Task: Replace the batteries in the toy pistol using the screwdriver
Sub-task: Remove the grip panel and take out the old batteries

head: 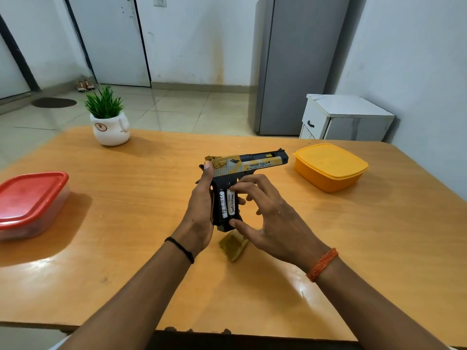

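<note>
A black and gold toy pistol [252,164] is held above the middle of the wooden table [151,198], barrel pointing right. My left hand [201,213] grips the back of its handle. The handle's battery bay is open and two white batteries [227,203] sit in it side by side. My right hand [267,218] pinches the right battery, forefinger at its top end and thumb at the bottom of the grip. The gold battery cover [233,245] lies on the table just below the pistol. No screwdriver is in view.
A red-lidded container [30,200] stands at the left table edge. An orange lidded box [331,166] sits at the back right. A potted plant [108,120] stands at the back left. A grey fridge and a white cabinet stand beyond the table.
</note>
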